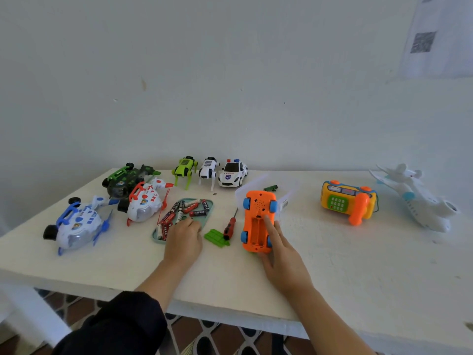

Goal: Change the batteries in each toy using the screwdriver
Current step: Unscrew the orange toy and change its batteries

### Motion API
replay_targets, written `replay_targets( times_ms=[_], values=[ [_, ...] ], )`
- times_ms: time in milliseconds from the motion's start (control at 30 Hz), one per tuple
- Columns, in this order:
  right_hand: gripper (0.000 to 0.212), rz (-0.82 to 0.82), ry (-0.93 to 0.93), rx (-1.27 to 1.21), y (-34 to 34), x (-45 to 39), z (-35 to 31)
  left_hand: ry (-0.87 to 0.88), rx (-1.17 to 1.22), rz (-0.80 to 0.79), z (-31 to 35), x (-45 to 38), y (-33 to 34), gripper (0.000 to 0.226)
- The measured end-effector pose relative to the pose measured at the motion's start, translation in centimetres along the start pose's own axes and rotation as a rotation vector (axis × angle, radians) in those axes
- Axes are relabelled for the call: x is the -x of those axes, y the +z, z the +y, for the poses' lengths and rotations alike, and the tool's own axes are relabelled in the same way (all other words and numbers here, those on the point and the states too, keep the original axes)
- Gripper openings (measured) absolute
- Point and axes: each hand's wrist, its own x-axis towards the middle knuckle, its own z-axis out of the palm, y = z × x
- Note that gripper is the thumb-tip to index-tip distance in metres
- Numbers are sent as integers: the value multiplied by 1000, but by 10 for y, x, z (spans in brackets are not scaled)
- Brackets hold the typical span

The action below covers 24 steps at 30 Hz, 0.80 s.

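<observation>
An orange toy car (pixel 257 221) with blue wheels lies upside down mid-table, its battery bay uncovered. My right hand (pixel 281 254) grips its near right side, with the index finger stretched into the bay. A green battery cover (pixel 217 238) lies left of the car, beside a red-handled screwdriver (pixel 229 228). My left hand (pixel 183 238) rests over the near end of a pale green tray (pixel 208 204) that holds several batteries (pixel 190 207); I cannot see whether its fingers pinch one.
Three toy helicopters, blue (pixel 76 224), red (pixel 144 202) and green (pixel 125 179), lie at the left. Two robot dogs (pixel 185 170) and a police car (pixel 232 172) stand at the back. A clear plastic box (pixel 281 190), a toy phone (pixel 348 201) and a white plane (pixel 414 198) sit to the right.
</observation>
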Motion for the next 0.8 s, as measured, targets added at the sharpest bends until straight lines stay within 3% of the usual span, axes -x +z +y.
replay_targets(
  times_ms=[67, 133, 200, 267, 500, 667, 800],
  values=[
    [75, 9, -2, 7, 1, -1, 0, -95, 24, 57, -2, 2, -2, 22],
    [78, 21, -8, 9, 3, -1, 1, -342, 27, 93, -4, 0, -11, 24],
    [85, 29, -25, 6, 4, -1, 2, -633, 37, 51, -16, -6, -18, 34],
    [86, 41, -43, 8, 5, -2, 2, -784, 57, -15, -38, -12, -21, 42],
    [89, 56, -59, 27, 7, -3, 3, -713, 54, -301, -76, -35, -7, 38],
    [89, 59, -50, 34, 5, -4, 2, -824, -9, -352, -61, -50, -6, 39],
    [89, 65, -73, 53, 7, -3, 1, -794, -13, -396, -53, -54, -3, 31]
  ],
)
